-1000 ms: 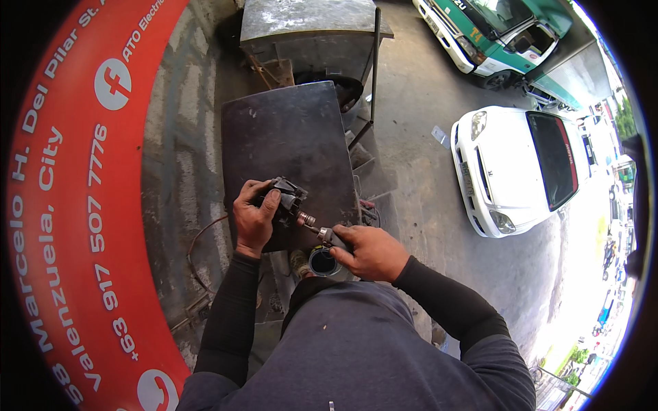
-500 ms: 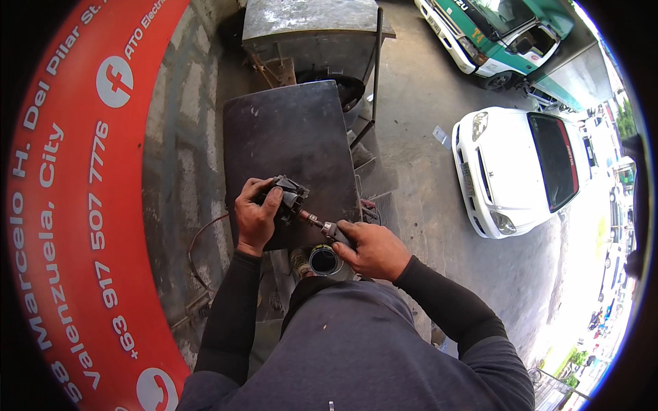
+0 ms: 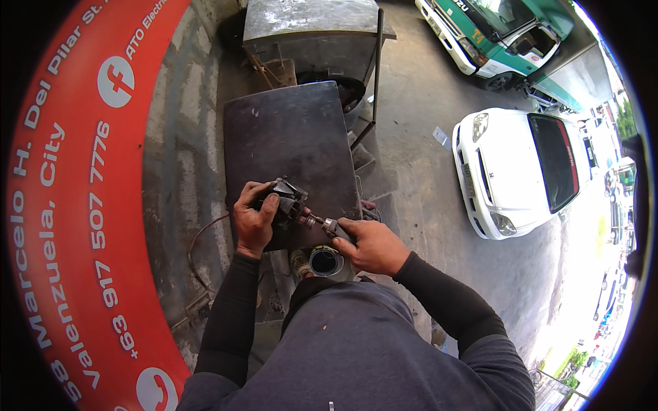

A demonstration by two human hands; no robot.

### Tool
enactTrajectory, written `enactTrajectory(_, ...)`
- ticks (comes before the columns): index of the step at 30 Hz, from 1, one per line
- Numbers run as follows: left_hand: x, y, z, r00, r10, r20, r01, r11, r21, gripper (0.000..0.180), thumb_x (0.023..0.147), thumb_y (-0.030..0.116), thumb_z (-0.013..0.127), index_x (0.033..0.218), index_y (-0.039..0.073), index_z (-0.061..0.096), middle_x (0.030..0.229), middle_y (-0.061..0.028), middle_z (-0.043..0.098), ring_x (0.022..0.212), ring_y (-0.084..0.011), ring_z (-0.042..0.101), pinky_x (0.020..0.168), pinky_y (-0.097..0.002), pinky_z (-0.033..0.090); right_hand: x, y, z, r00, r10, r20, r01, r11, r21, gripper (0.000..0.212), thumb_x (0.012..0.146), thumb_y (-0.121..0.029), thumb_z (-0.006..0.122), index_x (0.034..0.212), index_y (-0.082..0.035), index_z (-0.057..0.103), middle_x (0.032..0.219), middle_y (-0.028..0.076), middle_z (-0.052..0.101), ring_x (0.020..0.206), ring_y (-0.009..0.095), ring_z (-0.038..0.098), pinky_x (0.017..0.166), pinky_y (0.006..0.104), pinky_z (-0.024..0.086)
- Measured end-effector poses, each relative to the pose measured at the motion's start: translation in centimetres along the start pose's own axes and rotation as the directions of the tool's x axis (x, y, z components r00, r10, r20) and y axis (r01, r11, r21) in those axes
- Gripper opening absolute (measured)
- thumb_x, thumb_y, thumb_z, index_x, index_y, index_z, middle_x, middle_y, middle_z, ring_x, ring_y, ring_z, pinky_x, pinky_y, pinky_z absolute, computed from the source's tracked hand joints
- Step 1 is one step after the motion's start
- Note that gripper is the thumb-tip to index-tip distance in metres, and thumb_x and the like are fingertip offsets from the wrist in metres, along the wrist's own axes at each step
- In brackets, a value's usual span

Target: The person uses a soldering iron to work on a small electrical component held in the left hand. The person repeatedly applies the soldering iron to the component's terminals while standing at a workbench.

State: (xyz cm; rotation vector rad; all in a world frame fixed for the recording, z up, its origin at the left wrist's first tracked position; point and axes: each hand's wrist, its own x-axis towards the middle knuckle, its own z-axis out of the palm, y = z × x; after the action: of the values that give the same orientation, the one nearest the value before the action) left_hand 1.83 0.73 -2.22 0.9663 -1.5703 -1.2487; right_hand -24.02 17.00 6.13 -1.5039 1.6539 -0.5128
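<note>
In the head view, a dark metal part (image 3: 286, 198), blocky and greasy, is held in the left hand (image 3: 255, 222), whose fingers are wrapped closed around its near side. The part is kept just above the near edge of a dark steel worktop (image 3: 291, 144), close to its near left corner. From the part a short shaft (image 3: 312, 220) sticks out toward the right, and a small grey socket-like tool (image 3: 332, 227) is seated on its end. The right hand (image 3: 373, 245) is closed over that tool, with the thumb and forefinger pinched on it.

Compared with the pictures from a second and half a second ago, very little is changed: the part is kept at the same near edge, and both hands are held in the same grasp. Only a slight turn of the right wrist can be made out, so the work on the shaft is judged to be under way, with nothing released so far.

Just below the hands, past the near edge of the worktop, a round open can (image 3: 325, 260) is seen. A red painted sign (image 3: 82, 205) is curved along the left, and a white car (image 3: 521, 168) is parked on the concrete at the right.
</note>
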Motion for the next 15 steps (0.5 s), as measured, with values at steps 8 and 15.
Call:
enactTrajectory(8,0.22,0.16,0.06,1.000,0.010,0.002,-0.010,1.000,0.020,0.039,0.107,0.026,0.085,0.126,-0.008,0.083,0.115,-0.0061,0.073,0.108,-0.0172,0.072,0.098,-0.0323,0.056,0.04,0.00,-0.18,1.000,-0.008,-0.007,0.007,1.000,-0.025,0.041,0.114,-0.039,0.073,0.131,-0.001,0.076,0.106,0.025,0.082,0.102,0.048,0.079,0.090,0.0568,0.062)
enactTrajectory(15,0.33,0.39,0.38,1.000,-0.019,-0.003,0.019,1.000,0.013,0.042,0.107,0.029,0.087,0.125,-0.008,0.083,0.114,-0.0056,0.073,0.107,-0.0165,0.072,0.097,-0.0316,0.056,-0.18,-0.41,-0.21,0.999,-0.052,-0.006,0.051,0.995,-0.091,0.043,0.113,-0.040,0.073,0.134,-0.002,0.076,0.106,0.024,0.082,0.101,0.048,0.079,0.090,0.0564,0.062)
